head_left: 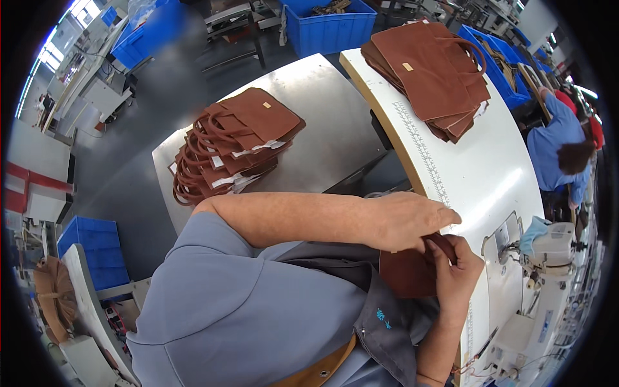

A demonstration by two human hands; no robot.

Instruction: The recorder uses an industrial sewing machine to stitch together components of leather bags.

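A brown bag panel is held close to my body, at the near edge of the white sewing table. My left hand reaches across from the left and closes over the panel's upper edge, its fingertips partly hidden. On the right, my right hand pinches a narrow brown strap-like part of the same panel between thumb and fingers. Both hands are close together, just left of a white sewing machine. Part of the panel is covered by my left hand and clothing.
Stacked brown bag panels with handles lie at the table's far end. Another pile rests on a metal-topped table to the left. Blue bins stand behind. At far right a co-worker in blue is bent over.
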